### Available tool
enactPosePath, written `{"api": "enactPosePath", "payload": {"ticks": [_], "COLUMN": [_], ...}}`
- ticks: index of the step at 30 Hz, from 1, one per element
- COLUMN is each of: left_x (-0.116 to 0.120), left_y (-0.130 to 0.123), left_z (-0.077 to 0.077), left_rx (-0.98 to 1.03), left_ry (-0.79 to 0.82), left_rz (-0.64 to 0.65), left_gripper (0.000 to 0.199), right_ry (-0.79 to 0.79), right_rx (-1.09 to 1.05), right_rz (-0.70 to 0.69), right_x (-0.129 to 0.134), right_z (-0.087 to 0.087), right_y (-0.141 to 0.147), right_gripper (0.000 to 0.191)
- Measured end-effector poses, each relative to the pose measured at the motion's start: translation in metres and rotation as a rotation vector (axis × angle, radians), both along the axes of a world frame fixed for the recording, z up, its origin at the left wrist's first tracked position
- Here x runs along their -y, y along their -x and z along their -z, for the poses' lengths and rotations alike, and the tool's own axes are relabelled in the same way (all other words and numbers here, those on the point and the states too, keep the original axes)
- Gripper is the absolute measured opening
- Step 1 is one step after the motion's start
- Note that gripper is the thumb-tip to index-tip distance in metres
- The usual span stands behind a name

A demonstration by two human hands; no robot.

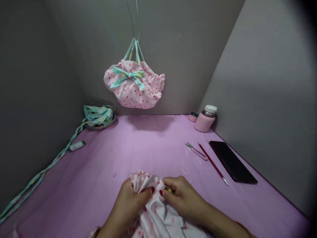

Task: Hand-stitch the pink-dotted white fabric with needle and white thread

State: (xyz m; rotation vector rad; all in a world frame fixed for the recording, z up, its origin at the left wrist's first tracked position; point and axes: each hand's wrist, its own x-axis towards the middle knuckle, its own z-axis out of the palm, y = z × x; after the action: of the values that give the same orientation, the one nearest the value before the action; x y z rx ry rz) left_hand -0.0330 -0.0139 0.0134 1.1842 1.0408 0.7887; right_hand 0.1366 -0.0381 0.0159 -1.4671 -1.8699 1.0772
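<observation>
Evidently, gathering or hand-stitching is the step in hand: the left hand (135, 196) grips the pale pink, red-dotted fabric piece (158, 213) by its ruffled edge, and the right hand (179, 195) pinches it just beside, thumbs nearly meeting. The fabric bunches between both hands, over the near part of the lilac-covered table (94, 175). Fine pale thread (183, 166) lies beyond it to the right; whether a needle is held, I cannot tell. Next, the work seems to call for steady folds.
</observation>
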Motion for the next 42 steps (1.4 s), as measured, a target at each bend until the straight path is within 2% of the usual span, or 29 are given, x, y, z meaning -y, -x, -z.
{"api": "enactPosePath", "payload": {"ticks": [3,5,9,13,18,23,33,42], "left_x": [0.001,0.0,-0.004,-0.006,0.0,0.002,0.002,0.002], "left_y": [0.0,0.0,0.002,0.003,0.0,0.001,0.002,0.002], "left_z": [0.001,0.0,0.003,0.006,-0.005,-0.01,-0.009,-0.006], "left_rx": [-0.029,-0.002,0.082,0.155,0.307,0.452,0.436,0.459], "left_ry": [-0.039,0.005,0.13,0.19,0.284,0.379,0.384,0.427], "left_rz": [-0.017,-0.035,-0.023,-0.009,-0.027,0.055,0.028,0.057], "left_gripper": [0.01,0.009,0.013,0.016,0.017,0.021,0.02,0.024], "right_ry": [-0.084,-0.096,0.012,0.113,0.236,0.286,0.297,0.279], "right_rx": [0.038,0.035,-0.072,-0.2,-0.372,-0.491,-0.517,-0.612], "right_rz": [0.007,0.032,0.074,0.08,0.087,0.077,0.078,0.048], "right_x": [0.001,0.001,-0.001,-0.002,-0.002,-0.003,0.0,-0.001], "right_z": [0.002,0.003,0.003,0.005,0.006,0.006,0.007,0.007], "right_y": [0.003,0.004,0.003,0.002,0.002,0.002,0.002,0.002], "right_gripper": [0.017,0.018,0.016,0.014,0.012,0.015,0.021,0.022]}}
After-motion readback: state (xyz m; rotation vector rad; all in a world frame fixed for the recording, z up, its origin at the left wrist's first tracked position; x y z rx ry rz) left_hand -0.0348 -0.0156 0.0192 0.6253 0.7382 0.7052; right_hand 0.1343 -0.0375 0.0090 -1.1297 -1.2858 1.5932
